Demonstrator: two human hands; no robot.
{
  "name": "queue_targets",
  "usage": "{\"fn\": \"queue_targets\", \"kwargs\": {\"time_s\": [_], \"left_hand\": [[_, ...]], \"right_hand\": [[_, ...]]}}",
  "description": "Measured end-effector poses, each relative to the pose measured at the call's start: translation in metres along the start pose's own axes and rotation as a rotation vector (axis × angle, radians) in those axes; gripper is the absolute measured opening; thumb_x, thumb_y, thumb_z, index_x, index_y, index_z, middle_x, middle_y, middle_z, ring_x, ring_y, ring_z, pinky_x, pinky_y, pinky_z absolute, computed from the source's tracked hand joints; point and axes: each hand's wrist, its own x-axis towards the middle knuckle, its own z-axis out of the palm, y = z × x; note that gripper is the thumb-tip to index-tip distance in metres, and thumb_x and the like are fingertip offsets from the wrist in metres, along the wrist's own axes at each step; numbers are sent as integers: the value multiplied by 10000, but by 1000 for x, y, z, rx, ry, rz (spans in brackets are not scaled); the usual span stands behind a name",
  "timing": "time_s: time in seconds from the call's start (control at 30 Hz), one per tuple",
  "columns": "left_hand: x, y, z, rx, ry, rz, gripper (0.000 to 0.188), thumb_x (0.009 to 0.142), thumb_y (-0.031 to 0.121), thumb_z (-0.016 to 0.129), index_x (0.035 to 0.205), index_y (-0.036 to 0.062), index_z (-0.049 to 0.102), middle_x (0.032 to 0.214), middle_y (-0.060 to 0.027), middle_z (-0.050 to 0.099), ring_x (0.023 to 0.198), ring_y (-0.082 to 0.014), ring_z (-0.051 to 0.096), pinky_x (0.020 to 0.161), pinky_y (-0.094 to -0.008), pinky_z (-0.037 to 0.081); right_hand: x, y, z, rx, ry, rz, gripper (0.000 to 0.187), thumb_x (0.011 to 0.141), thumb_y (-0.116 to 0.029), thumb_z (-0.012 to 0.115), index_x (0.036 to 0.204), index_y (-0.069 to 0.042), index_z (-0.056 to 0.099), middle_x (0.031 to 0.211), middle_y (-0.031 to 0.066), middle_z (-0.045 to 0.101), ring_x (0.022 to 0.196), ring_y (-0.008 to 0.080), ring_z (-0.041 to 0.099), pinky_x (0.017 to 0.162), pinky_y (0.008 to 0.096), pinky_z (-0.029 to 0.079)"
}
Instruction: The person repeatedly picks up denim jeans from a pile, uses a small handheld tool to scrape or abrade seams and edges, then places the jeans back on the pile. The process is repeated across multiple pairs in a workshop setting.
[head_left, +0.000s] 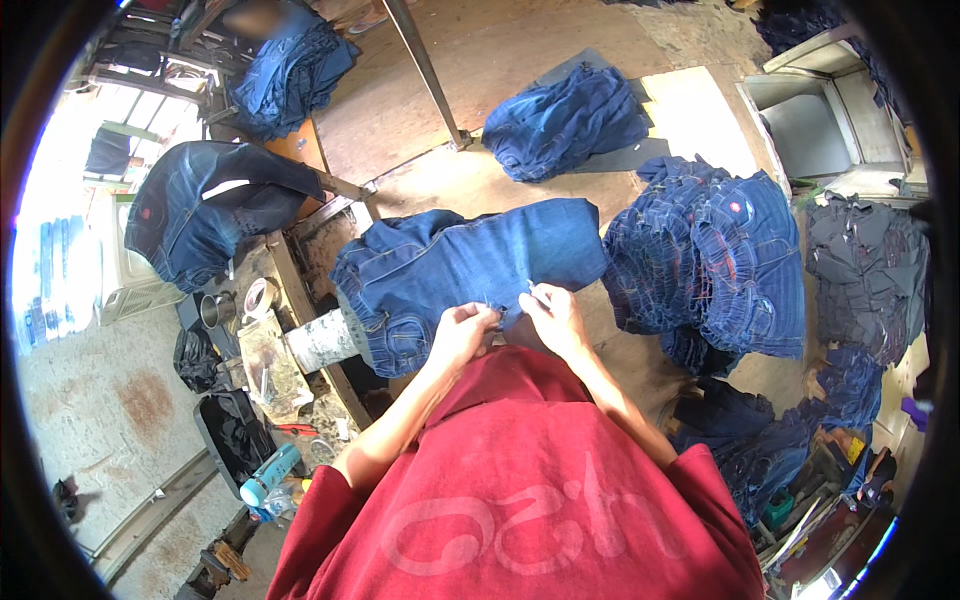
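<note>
A pair of blue jeans (470, 255) lies folded lengthwise in front of me. Its left end rests against a pale, worn cylinder (325, 340). My left hand (465, 332) is closed in a pinch at the near edge of the denim, with dark fabric at its fingertips. Just to its right, my right hand (555, 318) is pinched too, its fingertips over the same edge. A small light tip shows there, too small to name. The hands are close together but apart.
Stacked jeans (700, 260) stand close on the right, with dark garments (868, 275) beyond. Another denim pile (565, 120) lies ahead. Jeans (210, 205) drape over the left side. A metal cup (215, 310), tape roll (262, 297) and turquoise bottle (270, 474) sit left. A metal post (428, 75) rises ahead.
</note>
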Motion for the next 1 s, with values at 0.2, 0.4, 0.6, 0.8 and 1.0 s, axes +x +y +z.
{"fn": "queue_targets", "kwargs": {"time_s": [0.2,0.4,0.6,0.8,1.0], "left_hand": [[5,-2,-1,37,-53,66,189,982,221,732,902,51,723,758,0,651,524,-69,491,494,-252,377],[3,-7,2,-73,30,-35,157,977,194,730,888,65,718,795,-6,660,546,-65,510,478,-251,364],[9,-6,1,-44,-86,34,79,995,117,699,928,76,687,857,5,670,541,-46,491,477,-238,373],[4,0,-22,-134,-144,-94,474,979,23,643,1451,22,603,1091,-101,768,574,-36,502,491,-230,413],[8,26,-52,85,-436,32,935,913,-64,595,1750,46,193,1493,-271,644,735,-76,616,587,-246,539]], "right_hand": [[-2,1,2,-16,36,-44,381,1025,-277,728,807,4,593,651,149,575,581,221,507,597,435,424],[-6,-6,1,-34,48,-24,359,1020,-264,730,815,4,606,661,158,598,579,218,530,594,428,428],[-5,-4,2,-71,36,-15,310,1022,-253,722,862,6,664,697,153,651,610,221,606,613,417,465],[-8,-17,-5,5,84,-79,263,1082,-244,661,944,-23,634,693,50,565,633,156,518,635,388,462],[-19,-66,-28,-444,-40,-281,181,1094,-305,642,1077,-132,693,890,148,768,814,392,754,683,503,562]]}}
